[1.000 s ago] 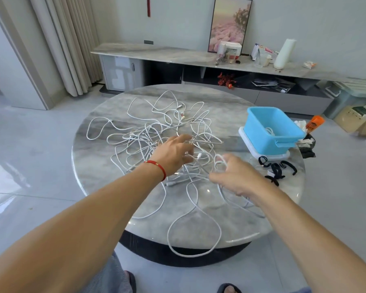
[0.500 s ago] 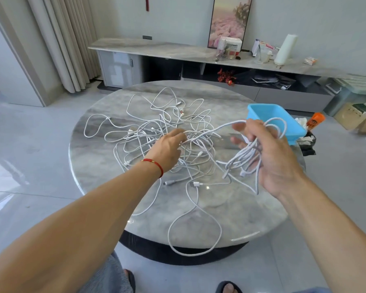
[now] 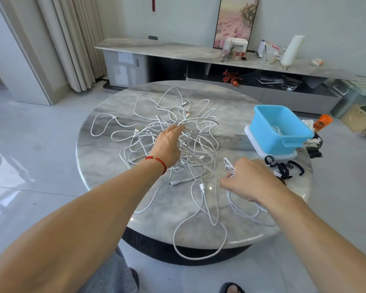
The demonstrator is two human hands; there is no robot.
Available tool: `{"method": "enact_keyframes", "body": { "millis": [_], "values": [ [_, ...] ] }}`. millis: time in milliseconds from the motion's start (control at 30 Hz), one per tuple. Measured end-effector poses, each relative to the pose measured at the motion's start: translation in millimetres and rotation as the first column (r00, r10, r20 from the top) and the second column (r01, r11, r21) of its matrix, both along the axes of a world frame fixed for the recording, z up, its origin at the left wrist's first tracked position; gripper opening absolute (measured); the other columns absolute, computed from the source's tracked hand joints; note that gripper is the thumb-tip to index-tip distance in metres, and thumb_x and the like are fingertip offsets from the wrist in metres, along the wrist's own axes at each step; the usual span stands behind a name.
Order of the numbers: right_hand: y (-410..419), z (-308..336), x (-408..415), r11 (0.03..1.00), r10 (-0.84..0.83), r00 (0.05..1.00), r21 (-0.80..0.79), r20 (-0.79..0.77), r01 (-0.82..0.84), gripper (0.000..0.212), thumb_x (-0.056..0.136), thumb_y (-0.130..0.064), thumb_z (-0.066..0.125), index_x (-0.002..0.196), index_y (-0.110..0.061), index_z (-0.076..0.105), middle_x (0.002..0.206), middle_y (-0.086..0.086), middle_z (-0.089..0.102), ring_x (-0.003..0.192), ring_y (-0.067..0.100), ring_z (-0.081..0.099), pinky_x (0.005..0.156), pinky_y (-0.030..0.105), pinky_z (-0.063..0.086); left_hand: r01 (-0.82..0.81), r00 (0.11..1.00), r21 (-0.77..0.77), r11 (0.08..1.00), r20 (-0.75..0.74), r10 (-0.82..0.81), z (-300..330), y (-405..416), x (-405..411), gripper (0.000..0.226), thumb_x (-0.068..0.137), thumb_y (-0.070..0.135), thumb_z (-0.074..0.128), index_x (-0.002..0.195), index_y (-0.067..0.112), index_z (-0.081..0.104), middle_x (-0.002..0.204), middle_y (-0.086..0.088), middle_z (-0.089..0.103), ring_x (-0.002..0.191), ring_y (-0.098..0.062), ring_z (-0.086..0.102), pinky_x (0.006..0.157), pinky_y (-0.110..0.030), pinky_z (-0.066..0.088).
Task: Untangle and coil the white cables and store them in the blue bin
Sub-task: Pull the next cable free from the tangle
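A tangle of white cables (image 3: 148,132) is spread over the middle of the round marble table (image 3: 230,115). My left hand (image 3: 169,144), with a red string at the wrist, reaches into the pile and its fingers hold a raised loop of cable. My right hand (image 3: 247,178) is low over the table's right side and grips a small bundle of white cable loops (image 3: 229,167). One long cable loop (image 3: 199,240) hangs over the near table edge. The blue bin (image 3: 281,127) stands at the right on a white lid, with a bit of white cable inside.
Black straps (image 3: 283,168) lie on the table in front of the bin. An orange bottle (image 3: 322,122) and dark items sit beyond the bin at the table's right edge. A long marble sideboard (image 3: 178,49) with clutter runs along the far wall.
My right hand, raised in front of the bin with the cable bundle half a second ago, has come back down to the table's right side. The left hand stays in the pile.
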State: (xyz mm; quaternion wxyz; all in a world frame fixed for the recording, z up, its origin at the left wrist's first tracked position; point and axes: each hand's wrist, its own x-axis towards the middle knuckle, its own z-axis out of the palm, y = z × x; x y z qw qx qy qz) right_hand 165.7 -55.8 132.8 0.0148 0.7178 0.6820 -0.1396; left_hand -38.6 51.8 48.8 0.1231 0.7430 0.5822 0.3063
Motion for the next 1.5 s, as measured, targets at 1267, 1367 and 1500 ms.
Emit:
{"method": "enact_keyframes", "body": {
  "millis": [1267, 1367, 1500],
  "values": [
    [7, 8, 27, 0.98, -0.168, 0.192, -0.143, -0.967, 0.137, 0.027, 0.073, -0.026, 0.069, 0.056, -0.021, 0.048, 0.065, 0.005, 0.039, 0.048, 0.013, 0.022, 0.042, 0.023, 0.023, -0.015, 0.958, -0.272, 0.962, 0.271, 0.091, 1, 7, -11, 0.065, 0.081, 0.008, 0.069, 0.141, 0.031, 0.056, 0.13, 0.004, 0.064, 0.094, -0.018, 0.069, 0.078, -0.022, 0.052],
    [-1, 28, 43, 0.981, -0.19, -0.075, -0.188, -0.979, -0.041, 0.031, 0.085, -0.019, 0.052, 0.068, -0.021, 0.026, 0.068, 0.002, 0.032, 0.055, 0.014, 0.009, 0.039, 0.021, 0.02, 0.033, 0.972, -0.265, 0.964, 0.235, 0.032, -1, 5, -11, 0.066, 0.084, 0.007, 0.071, 0.145, 0.026, 0.052, 0.135, 0.001, 0.061, 0.109, -0.019, 0.064, 0.091, -0.027, 0.051],
    [-6, 32, 53, 0.979, -0.2, -0.135, -0.193, -0.97, -0.066, 0.027, 0.086, -0.019, 0.046, 0.069, -0.019, 0.025, 0.068, 0.002, 0.032, 0.047, 0.008, 0.017, 0.035, 0.017, 0.025, 0.154, 0.983, -0.263, 0.952, -0.06, -0.176, 1, -1, -3, 0.09, 0.082, 0.021, 0.078, 0.157, 0.022, 0.027, 0.155, -0.009, 0.039, 0.138, -0.03, 0.041, 0.113, -0.042, 0.037]
  ]
}}
